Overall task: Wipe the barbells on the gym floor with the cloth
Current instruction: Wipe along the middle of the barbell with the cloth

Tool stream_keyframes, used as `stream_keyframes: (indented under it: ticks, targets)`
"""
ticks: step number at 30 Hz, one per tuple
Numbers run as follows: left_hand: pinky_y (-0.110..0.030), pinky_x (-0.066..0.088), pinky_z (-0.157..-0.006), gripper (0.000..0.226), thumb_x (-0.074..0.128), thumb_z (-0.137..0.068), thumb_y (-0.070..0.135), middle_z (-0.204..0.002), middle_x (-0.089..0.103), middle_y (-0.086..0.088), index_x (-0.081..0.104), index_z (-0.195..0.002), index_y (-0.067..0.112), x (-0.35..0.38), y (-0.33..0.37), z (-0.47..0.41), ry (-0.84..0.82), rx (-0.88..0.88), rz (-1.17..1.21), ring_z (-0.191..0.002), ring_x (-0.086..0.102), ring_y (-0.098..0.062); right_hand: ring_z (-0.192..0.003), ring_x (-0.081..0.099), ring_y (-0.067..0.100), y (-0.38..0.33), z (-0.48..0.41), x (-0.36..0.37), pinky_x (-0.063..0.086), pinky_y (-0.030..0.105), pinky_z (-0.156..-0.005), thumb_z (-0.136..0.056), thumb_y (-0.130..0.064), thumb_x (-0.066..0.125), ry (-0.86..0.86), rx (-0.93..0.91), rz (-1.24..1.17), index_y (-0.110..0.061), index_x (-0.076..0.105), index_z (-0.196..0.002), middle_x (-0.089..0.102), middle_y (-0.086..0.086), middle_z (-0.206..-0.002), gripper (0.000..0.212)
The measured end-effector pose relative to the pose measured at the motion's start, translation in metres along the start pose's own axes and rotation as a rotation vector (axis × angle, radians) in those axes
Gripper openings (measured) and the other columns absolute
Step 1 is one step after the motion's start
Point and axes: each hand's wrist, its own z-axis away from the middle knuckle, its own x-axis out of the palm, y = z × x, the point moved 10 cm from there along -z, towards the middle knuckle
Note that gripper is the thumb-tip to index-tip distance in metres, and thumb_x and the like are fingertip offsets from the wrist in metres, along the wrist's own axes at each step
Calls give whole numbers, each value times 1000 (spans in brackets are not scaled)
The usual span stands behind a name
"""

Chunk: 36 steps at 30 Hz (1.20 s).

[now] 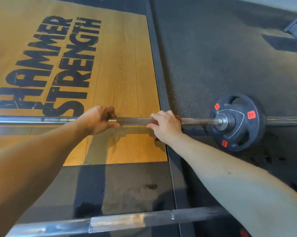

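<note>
A steel barbell (135,120) lies across the wooden platform (123,69), left to right, with a black 5 kg plate (241,132) on its right sleeve. My left hand (97,119) grips the shaft near its middle. My right hand (164,125) is wrapped round the shaft further right, close to the plate. A sliver of reddish cloth (178,118) shows under its fingers and below the wrist; most of it is hidden. A second barbell (117,221) lies nearer me at the bottom of the view.
The platform carries large black lettering and is framed by a dark metal strip (158,79). Black rubber flooring (221,62) spreads to the right. A metal frame foot (296,28) stands at the top right corner.
</note>
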Motion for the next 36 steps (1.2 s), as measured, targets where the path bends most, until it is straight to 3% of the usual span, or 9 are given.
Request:
stream_keyframes:
  ticks: [5, 8, 11, 18, 20, 25, 28, 33, 36]
  targets:
    - [-41, 54, -90, 23, 81, -85, 35, -84, 75, -14, 73, -86, 15, 4, -4, -13, -222, -99, 136, -83, 69, -26, -74, 75, 15, 3, -28, -5, 63, 32, -64, -90, -44, 75, -517, 175, -143, -22, 73, -113, 74, 0, -93, 32]
    - [-38, 53, -84, 22, 80, -86, 35, -82, 74, -13, 73, -87, 14, 6, -5, -12, -201, -83, 140, -80, 69, -25, -113, 65, 25, -17, -17, 2, 59, 46, -91, -97, -38, 63, -395, 93, 38, -15, 56, -139, 67, 6, -124, 49]
    - [-37, 53, -80, 22, 78, -87, 36, -82, 74, -11, 73, -88, 14, 5, -3, -12, -187, -58, 133, -80, 69, -25, -142, 25, 30, -71, 2, 31, 43, 48, -110, -97, -13, 51, -246, -59, -15, -9, 27, -157, 34, 6, -157, 64]
    - [-39, 55, -78, 20, 78, -87, 38, -81, 72, -8, 73, -87, 19, 5, -5, -10, -115, -29, 106, -82, 68, -26, -149, 20, 21, -42, 21, 20, 39, 45, -113, -92, 6, 52, -20, -247, -103, -13, 30, -159, 27, -1, -165, 73]
    - [-38, 53, -83, 21, 75, -87, 43, -87, 70, -5, 71, -90, 23, 7, -5, -9, -116, -40, 77, -88, 66, -25, -151, 18, 16, 15, 31, 3, 39, 43, -115, -93, 5, 53, 46, -145, -66, -17, 33, -159, 26, -4, -165, 72]
    - [-48, 26, -109, 41, 48, -90, 74, -119, 61, 6, 64, -116, 45, -5, 1, 0, 27, -91, -505, -128, 38, -23, -152, 19, 17, 112, 43, -35, 36, 43, -118, -93, -3, 65, 53, 115, 124, -21, 33, -158, 27, -4, -166, 75]
    - [-48, 29, -108, 52, 36, -94, 75, -130, 55, 5, 60, -131, 48, -5, 6, 14, 103, -150, -642, -129, 36, -26, -151, 27, 22, 96, 49, -56, 35, 41, -118, -92, -6, 71, 92, 216, 80, -19, 31, -158, 31, 0, -165, 79]
    - [-48, 29, -112, 60, 43, -98, 64, -147, 44, -2, 42, -149, 32, 1, 37, 46, 188, -147, -710, -136, 33, -30, -119, 57, 15, 23, 78, -66, 58, 34, -96, -93, 1, 61, 164, 181, -473, -26, 36, -153, 45, -9, -139, 70]
    - [-47, 29, -112, 53, 44, -99, 63, -143, 50, 1, 53, -142, 33, 10, 53, 66, 158, -105, -496, -137, 35, -28, -116, 54, 12, -18, 92, -73, 54, 36, -101, -87, 2, 64, 208, 86, -554, -26, 49, -131, 43, -8, -130, 54]
